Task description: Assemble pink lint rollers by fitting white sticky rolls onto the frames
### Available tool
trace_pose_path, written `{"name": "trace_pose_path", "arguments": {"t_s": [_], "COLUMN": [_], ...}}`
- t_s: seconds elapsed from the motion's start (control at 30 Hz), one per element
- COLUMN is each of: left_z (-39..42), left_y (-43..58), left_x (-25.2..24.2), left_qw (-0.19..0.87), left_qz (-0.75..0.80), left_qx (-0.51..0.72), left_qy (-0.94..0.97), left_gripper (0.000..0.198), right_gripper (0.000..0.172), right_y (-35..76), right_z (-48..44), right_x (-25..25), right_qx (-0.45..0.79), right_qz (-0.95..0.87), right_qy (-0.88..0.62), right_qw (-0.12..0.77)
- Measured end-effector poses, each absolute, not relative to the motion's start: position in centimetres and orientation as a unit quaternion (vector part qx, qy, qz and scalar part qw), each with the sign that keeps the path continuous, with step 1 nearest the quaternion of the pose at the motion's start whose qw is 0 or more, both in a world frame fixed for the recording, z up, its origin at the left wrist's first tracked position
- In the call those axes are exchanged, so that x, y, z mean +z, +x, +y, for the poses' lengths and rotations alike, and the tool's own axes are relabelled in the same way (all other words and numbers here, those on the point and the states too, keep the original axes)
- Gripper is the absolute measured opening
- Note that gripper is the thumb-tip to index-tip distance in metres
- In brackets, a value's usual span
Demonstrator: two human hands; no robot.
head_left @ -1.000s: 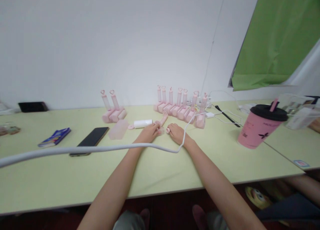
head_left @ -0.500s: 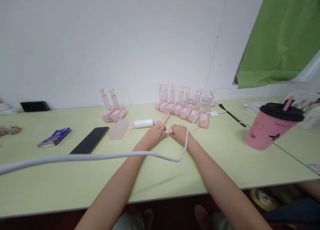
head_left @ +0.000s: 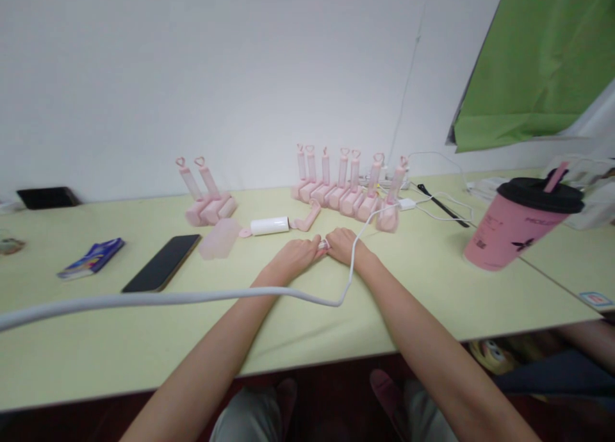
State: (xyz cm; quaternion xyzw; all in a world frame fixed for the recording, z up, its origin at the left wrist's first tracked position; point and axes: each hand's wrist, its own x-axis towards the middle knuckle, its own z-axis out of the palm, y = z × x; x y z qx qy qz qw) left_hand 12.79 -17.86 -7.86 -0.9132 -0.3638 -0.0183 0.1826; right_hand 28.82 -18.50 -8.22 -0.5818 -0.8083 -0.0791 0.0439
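Note:
My left hand (head_left: 294, 256) and my right hand (head_left: 342, 245) meet at mid-table, fingers curled together around a small pale piece (head_left: 323, 244) that is mostly hidden. Just beyond them lie a white roll on a pink end cap (head_left: 269, 226) and a pink handle (head_left: 308, 217). A translucent pink cover (head_left: 220, 238) lies to the left. Several assembled pink rollers (head_left: 346, 193) stand in a row behind, with two more (head_left: 204, 198) further left.
A white cable (head_left: 192, 296) crosses in front of my arms. A black phone (head_left: 162, 270) and a blue booklet (head_left: 90, 258) lie left on the pale green table (head_left: 432, 282). A pink lidded cup (head_left: 519, 226) stands right; another person's arm (head_left: 583, 336) shows at bottom right.
My two hands have closed together around the small piece, which they held apart a second ago. The view has shifted slightly downward and left.

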Motion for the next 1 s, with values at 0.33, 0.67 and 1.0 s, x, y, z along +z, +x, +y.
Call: {"name": "trace_pose_path", "arguments": {"t_s": [0.33, 0.67, 1.0], "left_z": [-18.6, -19.7, -18.6], "left_y": [13.4, 15.1, 14.3], "left_x": [-7.7, -7.6, -6.6], "left_qw": [0.165, 0.128, 0.016], "left_qz": [-0.38, -0.419, -0.432], "left_qx": [-0.018, -0.036, -0.149], "left_qy": [-0.91, -0.898, -0.889], "left_gripper": [0.048, 0.045, 0.043], "right_gripper": [0.035, 0.03, 0.031], "right_y": [28.9, 29.2, 29.2], "right_z": [-18.9, -19.1, -18.5], "right_x": [-8.2, -7.5, -8.0], "right_qx": [-0.064, -0.059, -0.082], "right_qz": [-0.808, -0.814, -0.762], "right_qy": [-0.584, -0.577, -0.639], "right_qw": [0.043, 0.035, 0.07]}}
